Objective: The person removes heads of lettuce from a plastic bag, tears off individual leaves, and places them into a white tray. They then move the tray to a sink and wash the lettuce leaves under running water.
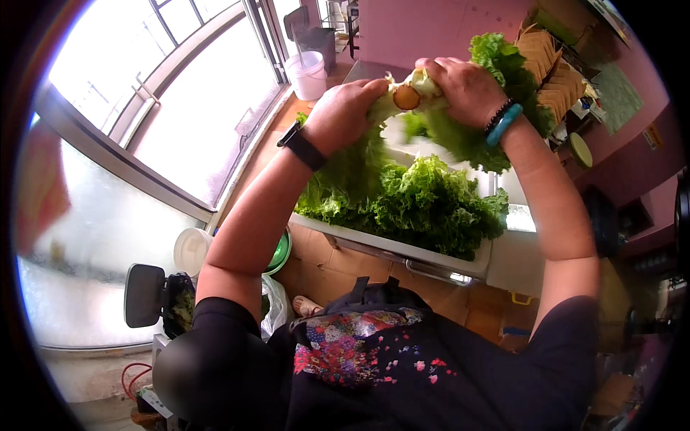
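Note:
Both hands are raised over a white sink full of leafy green lettuce (426, 199). My left hand (345, 113), with a dark watch band at the wrist, grips one side of a lettuce head's pale base. On the other side, my right hand (466, 89), wearing a black bead bracelet and a turquoise bangle, has hold of the same base. Between them the browned cut end of the lettuce head (407, 97) faces me, and its leaves hang beneath both hands, partly blurred. White sink rim (388, 243) runs below the heaped leaves, nearest my body.
A white bucket (306, 75) stands beyond my left hand, beside the sliding glass door (215, 113). Lower left are an open lidded bin (144, 295) with leaves inside, a white tub (192, 251), a green basin (280, 253) and a plastic bag (275, 304). Stacked brown cartons (560, 91) stand right.

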The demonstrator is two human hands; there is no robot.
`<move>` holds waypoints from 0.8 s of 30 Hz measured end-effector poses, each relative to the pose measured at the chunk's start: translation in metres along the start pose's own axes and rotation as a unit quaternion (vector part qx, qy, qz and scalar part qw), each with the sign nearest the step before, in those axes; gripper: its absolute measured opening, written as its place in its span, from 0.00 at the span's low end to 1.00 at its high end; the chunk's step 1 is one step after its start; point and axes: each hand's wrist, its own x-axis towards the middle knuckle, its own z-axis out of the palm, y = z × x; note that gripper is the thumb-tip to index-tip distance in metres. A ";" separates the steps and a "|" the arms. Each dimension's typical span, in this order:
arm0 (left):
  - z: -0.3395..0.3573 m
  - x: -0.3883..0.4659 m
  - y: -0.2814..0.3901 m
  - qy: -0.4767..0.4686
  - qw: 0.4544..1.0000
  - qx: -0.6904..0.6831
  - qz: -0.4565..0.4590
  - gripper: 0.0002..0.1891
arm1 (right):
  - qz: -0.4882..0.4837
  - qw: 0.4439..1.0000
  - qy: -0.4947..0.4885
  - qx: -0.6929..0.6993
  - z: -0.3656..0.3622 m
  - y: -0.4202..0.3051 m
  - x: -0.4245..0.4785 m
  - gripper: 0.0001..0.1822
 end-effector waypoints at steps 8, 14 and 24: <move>0.019 -0.009 -0.047 -0.067 0.975 -0.155 -0.143 0.16 | 0.296 0.937 0.020 0.186 -0.001 0.062 -0.064 0.25; 0.121 -0.075 -0.115 -0.265 0.936 -0.036 -0.229 0.33 | 0.354 0.870 -0.009 0.342 0.017 0.011 -0.054 0.22; 0.074 -0.060 -0.120 -0.140 0.964 -0.066 -0.217 0.37 | 0.366 0.865 -0.005 0.343 0.056 -0.006 -0.073 0.27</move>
